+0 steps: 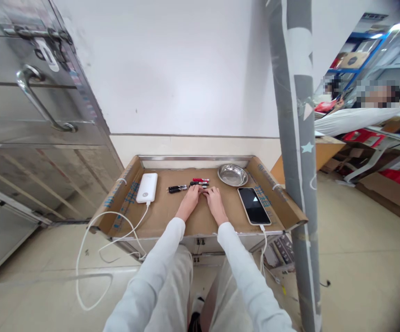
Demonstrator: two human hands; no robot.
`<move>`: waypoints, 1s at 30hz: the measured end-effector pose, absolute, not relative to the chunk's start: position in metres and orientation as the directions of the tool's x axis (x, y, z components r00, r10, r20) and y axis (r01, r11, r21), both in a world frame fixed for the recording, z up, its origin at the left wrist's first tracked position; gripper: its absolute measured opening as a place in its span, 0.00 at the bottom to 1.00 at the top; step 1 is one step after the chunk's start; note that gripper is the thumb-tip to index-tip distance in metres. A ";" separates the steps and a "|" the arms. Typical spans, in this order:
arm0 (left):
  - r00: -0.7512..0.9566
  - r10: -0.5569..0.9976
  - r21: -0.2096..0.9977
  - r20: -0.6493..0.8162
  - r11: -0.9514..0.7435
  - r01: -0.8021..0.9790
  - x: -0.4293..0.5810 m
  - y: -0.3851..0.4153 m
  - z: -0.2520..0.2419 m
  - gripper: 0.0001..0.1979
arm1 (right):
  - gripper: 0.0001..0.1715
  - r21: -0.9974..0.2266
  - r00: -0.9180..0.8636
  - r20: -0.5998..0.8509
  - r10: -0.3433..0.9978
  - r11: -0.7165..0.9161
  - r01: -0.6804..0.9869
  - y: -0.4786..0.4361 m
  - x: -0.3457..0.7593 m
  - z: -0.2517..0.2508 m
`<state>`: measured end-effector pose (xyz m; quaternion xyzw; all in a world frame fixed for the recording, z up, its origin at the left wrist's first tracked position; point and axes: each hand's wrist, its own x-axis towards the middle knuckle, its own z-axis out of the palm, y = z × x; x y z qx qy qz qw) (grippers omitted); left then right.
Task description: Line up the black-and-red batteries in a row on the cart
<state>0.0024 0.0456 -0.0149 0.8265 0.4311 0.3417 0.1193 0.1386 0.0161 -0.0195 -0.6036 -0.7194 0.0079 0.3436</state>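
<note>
My left hand (192, 197) and my right hand (214, 198) meet at the middle of the cardboard-covered table (167, 216). Their fingers are closed together around something small that I cannot make out. Just beyond the fingertips lie a red pen (200, 180) and a black pen (197, 183), side by side. Left of my left hand are black pens (177, 188). A shiny round metal dish (232, 175) sits at the back right. The phone (254, 206), screen dark, lies to the right of my right hand with a white cable plugged in.
A white power bank (147, 188) lies at the table's left, its cable (79, 267) looping over the edge. A grey wrapped pole (298, 152) stands at the right. Behind it are people and shelves. A metal door (30, 115) is at the left.
</note>
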 end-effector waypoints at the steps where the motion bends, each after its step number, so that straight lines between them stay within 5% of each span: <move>1: 0.389 0.786 0.467 0.481 -0.605 0.645 0.002 0.045 -0.014 0.12 | 0.14 -0.431 -0.031 0.488 0.873 0.271 0.860 0.015 0.138 -0.019; 5: 0.383 0.759 0.333 0.526 -0.599 0.728 0.002 0.041 -0.006 0.17 | 0.16 -0.422 0.022 0.524 0.851 0.238 0.875 0.010 0.138 -0.015; 12: 0.428 0.809 0.189 0.404 -0.532 0.826 -0.003 0.024 -0.008 0.12 | 0.17 -0.403 0.143 0.516 0.845 0.092 0.910 0.002 0.140 -0.011; 25: 0.317 0.820 0.293 0.476 -0.488 0.822 -0.007 0.021 -0.013 0.11 | 0.18 -0.385 0.020 0.493 0.870 0.198 0.901 -0.003 0.132 -0.001; 30: 0.200 0.840 0.358 0.505 -0.414 0.837 -0.009 0.018 -0.011 0.11 | 0.37 -0.418 -0.265 0.474 0.840 0.480 0.772 -0.005 0.127 0.003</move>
